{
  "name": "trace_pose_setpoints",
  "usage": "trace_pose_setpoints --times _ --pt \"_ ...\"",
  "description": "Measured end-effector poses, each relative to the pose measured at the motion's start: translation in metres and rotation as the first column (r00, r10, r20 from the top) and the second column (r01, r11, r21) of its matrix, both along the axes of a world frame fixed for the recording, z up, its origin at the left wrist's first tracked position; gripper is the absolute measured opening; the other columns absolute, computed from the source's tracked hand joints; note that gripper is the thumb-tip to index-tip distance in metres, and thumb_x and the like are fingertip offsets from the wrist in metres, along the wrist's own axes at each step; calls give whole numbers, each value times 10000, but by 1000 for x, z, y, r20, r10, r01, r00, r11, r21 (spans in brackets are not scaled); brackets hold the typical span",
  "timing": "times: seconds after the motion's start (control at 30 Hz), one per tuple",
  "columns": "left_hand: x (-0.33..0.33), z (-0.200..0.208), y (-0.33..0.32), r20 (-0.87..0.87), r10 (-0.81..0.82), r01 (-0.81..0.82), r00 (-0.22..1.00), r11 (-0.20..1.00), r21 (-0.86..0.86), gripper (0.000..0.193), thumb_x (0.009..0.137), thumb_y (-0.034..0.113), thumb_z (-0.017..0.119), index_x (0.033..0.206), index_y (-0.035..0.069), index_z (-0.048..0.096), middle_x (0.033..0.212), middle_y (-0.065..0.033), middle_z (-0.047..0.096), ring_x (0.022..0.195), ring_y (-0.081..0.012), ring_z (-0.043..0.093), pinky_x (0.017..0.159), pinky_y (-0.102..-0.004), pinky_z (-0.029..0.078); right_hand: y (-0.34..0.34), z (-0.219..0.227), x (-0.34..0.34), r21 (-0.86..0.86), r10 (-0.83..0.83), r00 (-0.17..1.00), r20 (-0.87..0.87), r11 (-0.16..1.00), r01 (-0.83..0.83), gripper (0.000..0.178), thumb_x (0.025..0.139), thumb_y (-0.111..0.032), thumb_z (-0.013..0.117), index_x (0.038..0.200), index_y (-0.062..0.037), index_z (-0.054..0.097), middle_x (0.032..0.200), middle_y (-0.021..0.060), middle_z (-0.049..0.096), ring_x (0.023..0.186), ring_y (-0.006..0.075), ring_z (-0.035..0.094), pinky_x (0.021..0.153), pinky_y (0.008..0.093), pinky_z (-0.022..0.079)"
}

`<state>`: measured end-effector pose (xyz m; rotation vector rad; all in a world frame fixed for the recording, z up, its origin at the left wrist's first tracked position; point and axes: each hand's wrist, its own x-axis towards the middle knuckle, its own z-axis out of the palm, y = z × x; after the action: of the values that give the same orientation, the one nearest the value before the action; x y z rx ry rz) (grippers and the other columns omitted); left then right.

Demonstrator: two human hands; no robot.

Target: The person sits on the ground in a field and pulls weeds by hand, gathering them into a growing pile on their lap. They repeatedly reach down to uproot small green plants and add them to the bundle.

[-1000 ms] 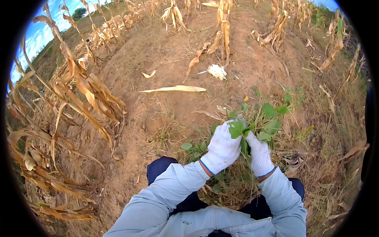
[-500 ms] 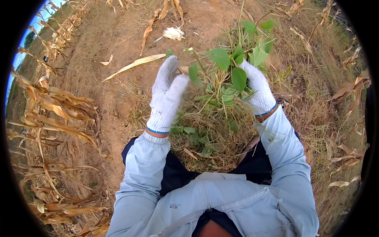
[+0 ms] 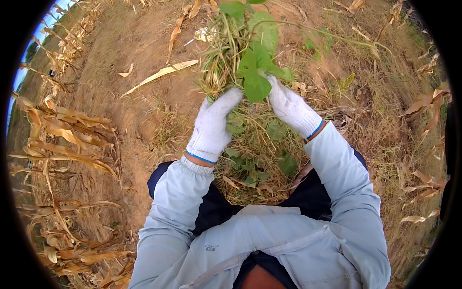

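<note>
My left hand [image 3: 211,126], in a white knitted glove with a blue cuff edge, is closed round the lower end of a clump of grass and weeds [image 3: 224,53] with tangled, partly dry stems. My right hand [image 3: 294,110], gloved alike, has its fingers drawn together at a leafy green vine [image 3: 255,79] beside the clump. Broad leaves cover part of its fingertips. From the vine a long thin stem arcs to the right. Below both hands, between my knees, lies a heap of cut grass [image 3: 260,144] with some green leaves in it.
Dry corn stalks [image 3: 72,130] line the left side, and more dry leaves [image 3: 426,108] stand at the right. A long dry husk leaf [image 3: 161,76] lies on the bare reddish soil [image 3: 139,144]. A pale corn husk [image 3: 204,33] lies partly behind the clump.
My left hand has moved right and closed on the clump, which has come up and left. My right hand has moved left and now grips the vine's leafy part.
</note>
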<state>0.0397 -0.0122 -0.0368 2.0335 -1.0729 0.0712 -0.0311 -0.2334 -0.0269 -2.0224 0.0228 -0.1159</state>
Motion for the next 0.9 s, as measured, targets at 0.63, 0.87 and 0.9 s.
trace_pose_setpoints --times 0.63,0.87,0.9 --pt "65 36 70 -50 382 -349 923 884 311 538 877 110 710 1394 25 591 1175 -191 728 1097 -312 695 976 -379 527 0 69 -26 -594 120 930 347 795 119 334 862 -192 765 1176 -123 671 1043 89 747 1038 330 702 1055 465 479" --pt "22 78 53 -477 -7 201 879 913 356 566 835 90 740 1387 60 621 1231 -174 702 1144 -273 660 1013 -374 504 -34 57 -23 -543 43 928 369 820 178 394 885 -238 779 1242 -125 656 1061 109 740 1069 313 696 1046 421 511" --pt "18 77 58 -424 -12 160 906 936 314 540 833 88 734 1364 64 637 1223 -172 708 1127 -264 661 1003 -369 505 -34 56 -26 -299 6 983 184 953 50 396 914 -190 763 1271 -63 649 1237 115 692 1168 279 659 1043 381 496"
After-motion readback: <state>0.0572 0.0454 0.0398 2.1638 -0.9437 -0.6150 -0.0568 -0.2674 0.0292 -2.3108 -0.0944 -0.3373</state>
